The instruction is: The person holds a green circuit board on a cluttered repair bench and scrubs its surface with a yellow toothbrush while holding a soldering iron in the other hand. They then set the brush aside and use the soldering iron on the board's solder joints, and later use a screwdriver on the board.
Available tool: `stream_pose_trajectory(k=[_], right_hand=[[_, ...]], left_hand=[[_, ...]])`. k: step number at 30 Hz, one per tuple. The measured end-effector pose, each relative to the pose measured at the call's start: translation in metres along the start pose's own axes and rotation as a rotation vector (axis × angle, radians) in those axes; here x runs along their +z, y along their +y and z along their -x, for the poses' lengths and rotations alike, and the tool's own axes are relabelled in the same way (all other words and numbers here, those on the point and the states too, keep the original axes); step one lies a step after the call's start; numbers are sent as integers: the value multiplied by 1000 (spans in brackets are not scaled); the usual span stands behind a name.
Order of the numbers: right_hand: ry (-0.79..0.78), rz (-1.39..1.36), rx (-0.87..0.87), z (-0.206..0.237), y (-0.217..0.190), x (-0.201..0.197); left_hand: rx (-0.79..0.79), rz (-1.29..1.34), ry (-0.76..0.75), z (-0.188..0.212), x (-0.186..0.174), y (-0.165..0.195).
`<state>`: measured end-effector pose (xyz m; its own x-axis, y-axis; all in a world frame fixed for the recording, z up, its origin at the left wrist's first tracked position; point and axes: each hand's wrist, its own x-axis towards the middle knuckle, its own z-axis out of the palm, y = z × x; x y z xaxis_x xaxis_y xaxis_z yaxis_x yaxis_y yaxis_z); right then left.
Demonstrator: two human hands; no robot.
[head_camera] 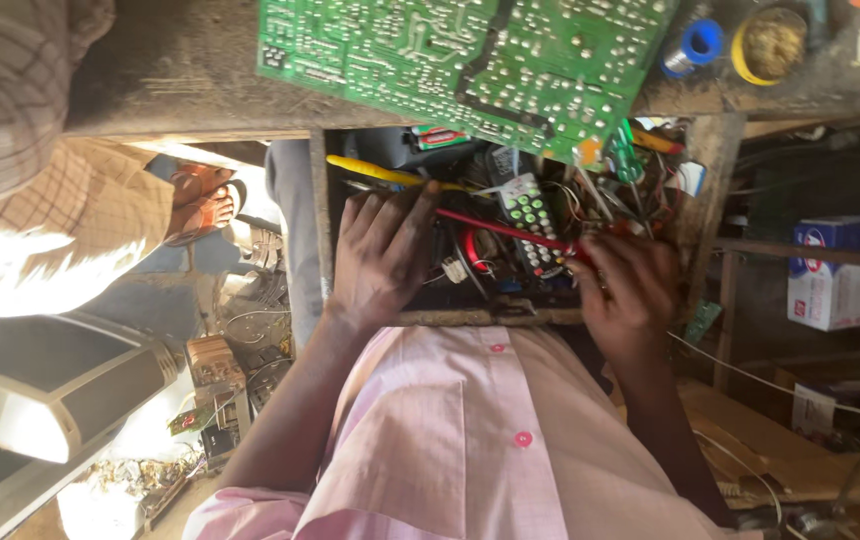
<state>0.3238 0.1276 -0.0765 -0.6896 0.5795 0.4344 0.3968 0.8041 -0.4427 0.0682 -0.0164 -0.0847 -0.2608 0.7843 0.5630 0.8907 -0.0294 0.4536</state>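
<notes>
Both of my hands reach into an open wooden drawer (692, 200) crammed with tools and wires. My left hand (380, 250) lies flat on the contents with its fingers apart, fingertips near a yellow-handled tool (390, 172) and one end of a thin red tool (505, 230). My right hand (625, 285) is curled around the other end of that red tool. Between the hands lies a small remote control (530, 215) with green buttons. A large green circuit board (460, 55) rests on the bench top above the drawer.
A blue spool (700, 42) and a yellow-rimmed tin (770, 42) sit on the bench. Another person in a checked shirt (40, 200) stands at left, with a sandalled foot (200, 205). A grey appliance (50, 385) is on the floor; a white and blue box (845, 275) is on a shelf at right.
</notes>
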Motion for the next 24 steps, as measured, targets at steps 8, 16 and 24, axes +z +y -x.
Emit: stream_pose_trajectory(k=[8,16,24], right_hand=[[155,-32,149,9,22,5],[341,-172,316,22,34,14],[153,-1220,188,4,17,-23]], left_hand=[[-339,173,270,20,-4,-1],[77,42,-232,11,-6,10],[-55,47,-10,13,-5,7]])
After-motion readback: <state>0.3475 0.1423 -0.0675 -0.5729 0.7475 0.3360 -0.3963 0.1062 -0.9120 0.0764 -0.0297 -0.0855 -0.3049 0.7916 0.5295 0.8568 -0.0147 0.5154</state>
